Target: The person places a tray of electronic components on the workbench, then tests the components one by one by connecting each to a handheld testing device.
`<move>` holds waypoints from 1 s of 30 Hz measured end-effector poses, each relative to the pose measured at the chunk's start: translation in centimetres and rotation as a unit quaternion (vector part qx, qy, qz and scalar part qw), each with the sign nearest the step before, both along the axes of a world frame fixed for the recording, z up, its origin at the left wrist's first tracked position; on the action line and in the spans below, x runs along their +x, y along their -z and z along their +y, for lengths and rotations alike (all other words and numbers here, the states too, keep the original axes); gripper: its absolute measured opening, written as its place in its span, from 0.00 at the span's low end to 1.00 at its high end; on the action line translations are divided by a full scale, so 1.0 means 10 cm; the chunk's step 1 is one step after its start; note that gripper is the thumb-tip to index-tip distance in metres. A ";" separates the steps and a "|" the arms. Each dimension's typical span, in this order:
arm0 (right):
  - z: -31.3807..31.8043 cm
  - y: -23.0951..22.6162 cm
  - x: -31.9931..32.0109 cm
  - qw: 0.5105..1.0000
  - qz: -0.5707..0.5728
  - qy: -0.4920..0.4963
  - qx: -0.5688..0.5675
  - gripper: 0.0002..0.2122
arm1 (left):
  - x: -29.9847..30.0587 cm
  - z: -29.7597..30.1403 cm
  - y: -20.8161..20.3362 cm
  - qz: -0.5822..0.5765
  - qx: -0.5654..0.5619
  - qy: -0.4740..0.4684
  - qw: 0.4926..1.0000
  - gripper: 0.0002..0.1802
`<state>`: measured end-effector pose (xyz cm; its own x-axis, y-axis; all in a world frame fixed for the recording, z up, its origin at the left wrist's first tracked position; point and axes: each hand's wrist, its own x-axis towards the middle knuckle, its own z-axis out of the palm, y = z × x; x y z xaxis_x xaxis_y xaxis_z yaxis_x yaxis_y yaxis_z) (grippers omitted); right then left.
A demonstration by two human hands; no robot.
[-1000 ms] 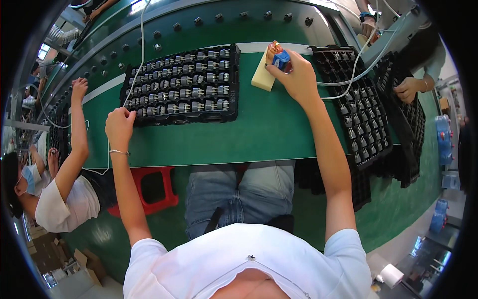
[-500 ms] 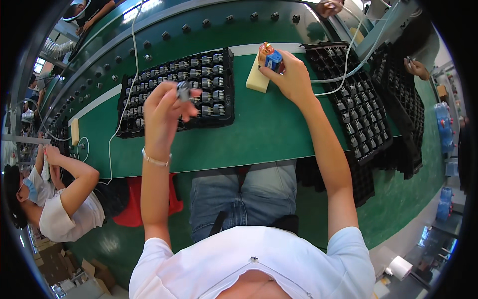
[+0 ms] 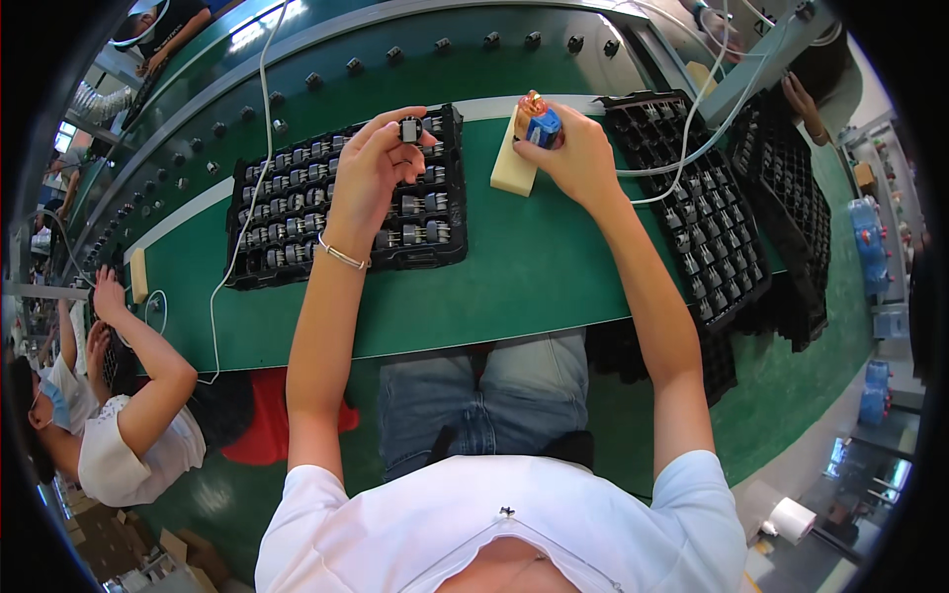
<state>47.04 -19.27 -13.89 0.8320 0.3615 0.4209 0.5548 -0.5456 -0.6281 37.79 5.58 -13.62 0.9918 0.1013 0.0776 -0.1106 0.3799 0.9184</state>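
Observation:
My left hand (image 3: 368, 188) is raised over the right half of a black tray (image 3: 458, 153). Its thumb and fingers pinch a small black-and-silver component (image 3: 410, 129). Rows of similar parts fill much of that tray. My right hand (image 3: 581, 158) is closed around a small blue object with a copper-orange top (image 3: 541, 127), perhaps a little bottle; its lower part is hidden by my fingers. Just beneath and to the left of that hand, a pale yellow block (image 3: 513, 170) lies on the green table (image 3: 534, 267).
Another black tray of parts (image 3: 714, 242) lies at the right, with more trays (image 3: 791, 212) stacked beyond it. White cables (image 3: 219, 331) cross the table. Small parts (image 3: 491, 40) sit spaced along a belt at the back. A co-worker (image 3: 138, 415) sits at the left.
My left hand has moved right and slightly up with the component, now steady instead of blurred. My right hand stays almost in place. Parts on the belt have shifted along.

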 end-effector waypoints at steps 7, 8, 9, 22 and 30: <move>0.31 0.04 0.65 0.999 0.011 0.031 -0.036 0.17 | 0.02 0.11 0.10 0.041 -0.032 -0.042 0.998 0.20; 0.36 0.04 0.80 0.999 -0.002 0.035 -0.035 0.17 | 0.03 0.10 0.11 0.049 -0.032 -0.046 0.997 0.19; 0.39 0.06 0.92 0.999 -0.008 0.034 -0.035 0.17 | 0.04 0.09 0.13 0.054 -0.041 -0.046 0.997 0.19; 0.75 0.19 1.49 0.982 -0.031 0.111 -0.149 0.25 | 0.04 0.04 0.17 0.053 -0.036 -0.074 0.995 0.10; 0.67 -0.16 0.83 0.981 0.081 -0.131 0.116 0.19 | -0.01 -0.06 0.08 0.023 0.028 -0.107 0.994 0.11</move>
